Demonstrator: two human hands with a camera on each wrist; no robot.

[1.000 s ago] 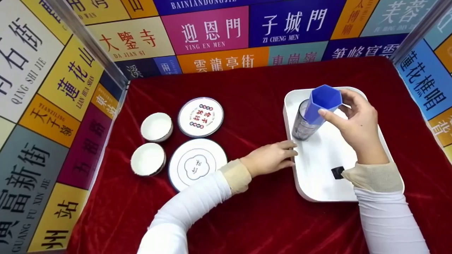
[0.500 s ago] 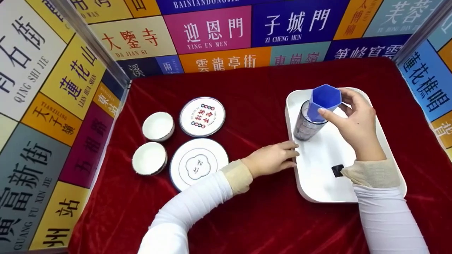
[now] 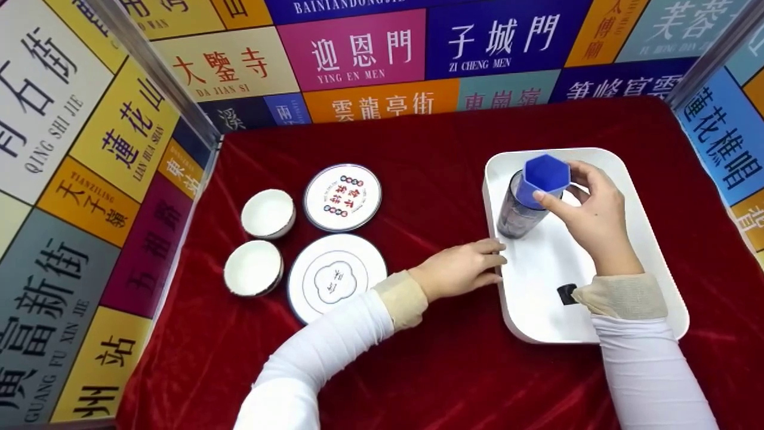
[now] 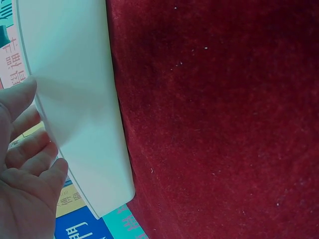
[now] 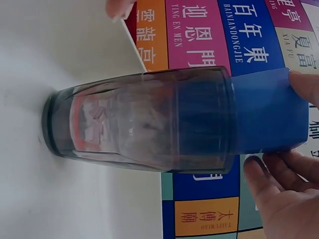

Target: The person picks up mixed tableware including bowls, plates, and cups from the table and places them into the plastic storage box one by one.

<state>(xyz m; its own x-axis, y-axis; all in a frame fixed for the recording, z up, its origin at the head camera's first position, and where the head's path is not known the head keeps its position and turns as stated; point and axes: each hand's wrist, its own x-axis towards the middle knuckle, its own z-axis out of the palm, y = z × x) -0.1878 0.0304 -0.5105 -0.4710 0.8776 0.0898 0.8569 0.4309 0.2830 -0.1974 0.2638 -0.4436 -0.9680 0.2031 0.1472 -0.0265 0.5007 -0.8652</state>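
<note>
My right hand (image 3: 594, 215) holds a blue hexagonal cup (image 3: 546, 173) near its top, between thumb and fingers. The lower part of this cup sits inside a smoky see-through tumbler (image 3: 518, 216). In the right wrist view the tumbler (image 5: 144, 122) stands on the white tray, with the blue cup (image 5: 264, 114) sticking out of its mouth and a whitish, red-edged shape showing near its base. My left hand (image 3: 459, 267) touches the left rim of the white tray (image 3: 540, 319) with its fingertips. In the left wrist view, the left hand's fingers (image 4: 32, 149) lie along the tray's edge.
Two white bowls (image 3: 267, 215) stand at the left of the red cloth (image 3: 430, 370). Beside them lie a plate with red characters (image 3: 325, 209) and a plate with a blue outline (image 3: 307, 280). A small black piece (image 3: 567, 294) is in the tray. Printed panels (image 3: 358, 48) surround the cloth.
The blue cup has gone down deeper into the tumbler, and my right hand has come down with it. My left hand stays at the tray's rim.
</note>
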